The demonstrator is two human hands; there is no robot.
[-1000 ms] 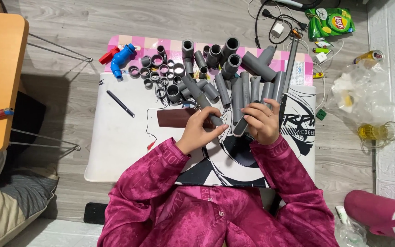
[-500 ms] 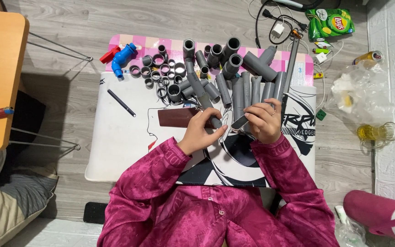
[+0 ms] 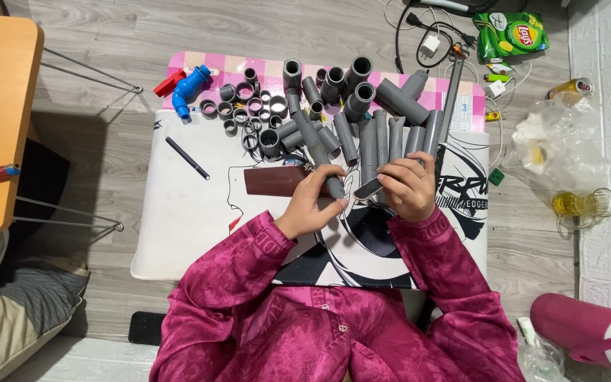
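Two bare hands, low over a white printed mat (image 3: pixel 178 219). Left hand (image 3: pixel 310 203) closed round a grey pipe (image 3: pixel 317 153): long, plain, matte, slanting up and away from the fingers toward the heap of grey pipe pieces (image 3: pixel 362 106), lower end hidden in the grip. Right hand (image 3: pixel 406 185) just beside, curled about a small flat dark tool (image 3: pixel 369 187) with a pale face, tip pointing at the pipe's lower end, thumb on top; ring on one finger. Both wrists bent inward, magenta sleeves meeting below. Brown rectangular strip (image 3: pixel 274 181) flat on the mat, just left of the left hand. Beyond it, black pen (image 3: pixel 187 158), loose grey rings (image 3: pixel 245 113), blue valve (image 3: pixel 189 88).
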